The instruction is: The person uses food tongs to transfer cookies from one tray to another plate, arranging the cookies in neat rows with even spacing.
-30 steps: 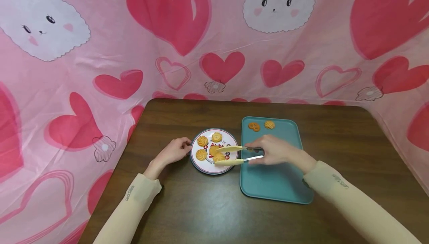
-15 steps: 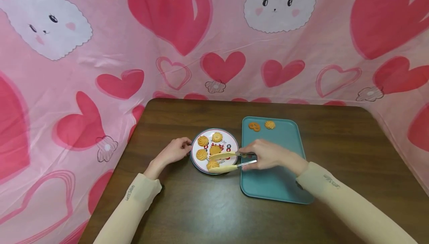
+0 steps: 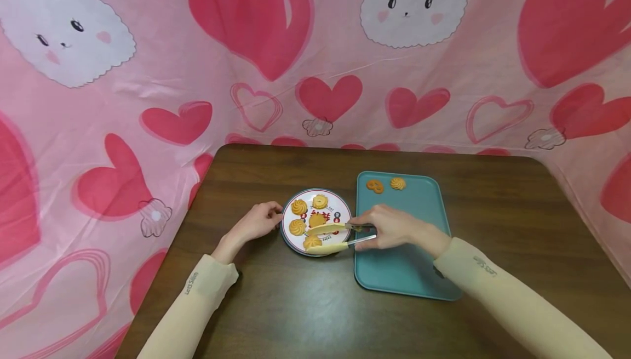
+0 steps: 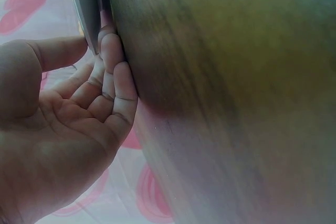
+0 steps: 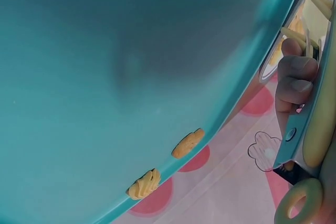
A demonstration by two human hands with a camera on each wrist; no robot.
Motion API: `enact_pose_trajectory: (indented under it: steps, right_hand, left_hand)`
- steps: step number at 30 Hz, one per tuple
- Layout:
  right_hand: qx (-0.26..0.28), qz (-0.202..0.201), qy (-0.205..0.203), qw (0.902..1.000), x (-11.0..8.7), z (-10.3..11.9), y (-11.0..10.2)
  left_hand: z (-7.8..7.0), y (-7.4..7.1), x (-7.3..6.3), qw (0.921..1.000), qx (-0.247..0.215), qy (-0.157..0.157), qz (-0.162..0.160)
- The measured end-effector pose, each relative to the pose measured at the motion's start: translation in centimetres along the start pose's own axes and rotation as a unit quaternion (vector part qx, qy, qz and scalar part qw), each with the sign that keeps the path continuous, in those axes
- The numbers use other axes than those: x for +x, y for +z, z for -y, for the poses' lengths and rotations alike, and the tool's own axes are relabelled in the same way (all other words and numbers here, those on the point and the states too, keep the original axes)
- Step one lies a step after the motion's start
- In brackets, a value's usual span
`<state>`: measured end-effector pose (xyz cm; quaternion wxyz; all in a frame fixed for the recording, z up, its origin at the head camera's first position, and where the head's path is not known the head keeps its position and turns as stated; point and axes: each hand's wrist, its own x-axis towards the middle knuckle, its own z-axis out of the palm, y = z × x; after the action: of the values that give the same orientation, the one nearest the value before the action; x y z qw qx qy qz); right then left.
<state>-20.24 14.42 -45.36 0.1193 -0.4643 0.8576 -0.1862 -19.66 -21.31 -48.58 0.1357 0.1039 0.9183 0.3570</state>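
In the head view my left hand (image 3: 256, 221) is at the left rim of a round white plate (image 3: 340, 205) with printed lettering. The left wrist view has the thumb on the rim of the plate (image 4: 83, 9) and the fingers at its underside. My right hand (image 3: 386, 227) grips tongs (image 3: 327, 249) with pale yellow ends and metal arms. Their two ends stand apart over the plate, around the front swirl cookie (image 3: 313, 242); whether both touch it I cannot tell. Several other cookies (image 3: 297, 227) lie on the plate.
To the plate's right lies a teal tray (image 3: 404, 271), partly under my right hand. A pretzel-shaped cookie (image 3: 374, 186) and a swirl cookie (image 3: 397, 183) sit at its far end. Behind the brown wooden table (image 3: 286, 304) hangs a pink heart-patterned cloth (image 3: 335, 52).
The right hand and tongs have shifted left and slightly nearer, and the front cookie moved with them across the plate. In the last half second they barely moved. The left hand has stayed put.
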Motion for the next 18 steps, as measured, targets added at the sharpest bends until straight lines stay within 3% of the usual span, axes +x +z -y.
enact_pose_trajectory:
  steps: [18]
  right_hand:
    - [-0.003, -0.007, -0.010, 0.9999, 0.13, -0.36, 0.24]
  left_hand:
    - [0.25, 0.08, 0.17, 1.0000, 0.001, 0.003, -0.003]
